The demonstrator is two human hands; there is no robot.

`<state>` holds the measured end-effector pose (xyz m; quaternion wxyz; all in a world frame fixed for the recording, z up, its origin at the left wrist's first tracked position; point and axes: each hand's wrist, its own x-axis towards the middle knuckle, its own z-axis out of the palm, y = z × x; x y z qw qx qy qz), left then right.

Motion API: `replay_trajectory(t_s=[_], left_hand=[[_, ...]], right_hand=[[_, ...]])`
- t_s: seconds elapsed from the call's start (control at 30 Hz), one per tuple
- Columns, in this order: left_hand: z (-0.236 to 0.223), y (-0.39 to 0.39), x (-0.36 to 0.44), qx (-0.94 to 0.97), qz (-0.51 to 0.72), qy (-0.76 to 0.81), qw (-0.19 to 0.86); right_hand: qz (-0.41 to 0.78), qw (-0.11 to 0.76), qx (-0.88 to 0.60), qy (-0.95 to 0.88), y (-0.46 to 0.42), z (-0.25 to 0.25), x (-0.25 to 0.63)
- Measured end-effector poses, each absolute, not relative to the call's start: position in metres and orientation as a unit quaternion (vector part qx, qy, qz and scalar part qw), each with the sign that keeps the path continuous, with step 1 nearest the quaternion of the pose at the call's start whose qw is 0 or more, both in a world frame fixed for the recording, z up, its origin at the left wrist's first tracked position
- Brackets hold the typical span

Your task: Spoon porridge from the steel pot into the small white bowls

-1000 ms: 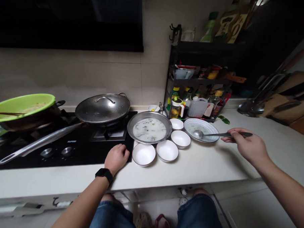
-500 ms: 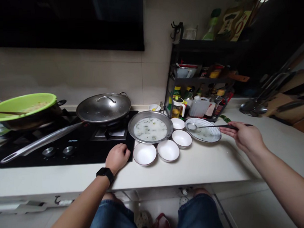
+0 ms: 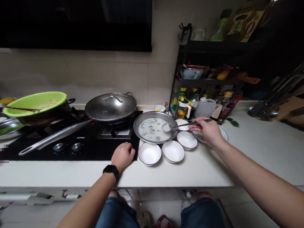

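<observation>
The right hand (image 3: 206,131) is pinching a long steel spoon (image 3: 167,127) tightly by its handle, holding the bowl level over broth (image 3: 152,130) in a steel basin (image 3: 133,127) beside the hob (image 3: 93,153). The left hand (image 3: 123,156) is resting loosely curled, gripping nothing, at the front edge of the bench (image 3: 56,175)

A steel lid (image 3: 110,107) covered the long-handled wok (image 3: 54,137) on the black gas hob (image 3: 75,149), beside a green basin (image 3: 35,104) atop a dark pan (image 3: 46,119). A black metal rack (image 3: 206,82) held bottles (image 3: 182,94) and a plastic jug (image 3: 205,108), and a green leaf (image 3: 233,122) lay on the bench (image 3: 269,149).

Nothing legible (hob badge (image 3: 80,137) too small)
</observation>
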<state>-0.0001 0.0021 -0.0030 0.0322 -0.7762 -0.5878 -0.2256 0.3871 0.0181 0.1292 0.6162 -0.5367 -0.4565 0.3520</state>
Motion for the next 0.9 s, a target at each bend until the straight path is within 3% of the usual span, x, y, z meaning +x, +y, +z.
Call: replay_trajectory(t_s=[0.1,0.23,0.33,0.4,0.47,0.63,0.77,0.9], left_hand=[[-0.002,0.002,0.000,-0.774,-0.224,-0.591,0.033],[-0.003,0.002,0.000,-0.775,-0.230,-0.588,0.032],[-0.004,0.003,-0.001,-0.775,-0.234,-0.586,0.029],[-0.004,0.003,-0.002,-0.777,-0.233,-0.584,0.028],[-0.005,0.003,-0.002,-0.778,-0.233,-0.582,0.028],[-0.006,0.002,-0.002,-0.777,-0.225,-0.585,0.044],[-0.007,0.002,-0.002,-0.772,-0.215,-0.595,0.053],[-0.006,0.002,-0.002,-0.765,-0.212,-0.606,0.051]], right_hand=[[0.281,0.547,-0.492,-0.616,0.008,0.121,0.361],[0.041,0.379,-0.334,-0.862,-0.020,0.118,0.351],[-0.046,0.290,-0.253,-0.922,-0.037,0.115,0.357],[-0.045,0.319,-0.275,-0.906,-0.045,0.111,0.364],[-0.011,0.409,-0.341,-0.846,-0.047,0.106,0.371],[0.171,0.600,-0.462,-0.631,-0.021,0.104,0.386],[0.214,0.638,-0.458,-0.581,0.017,0.109,0.396],[0.101,0.616,-0.483,-0.615,0.032,0.111,0.420]])
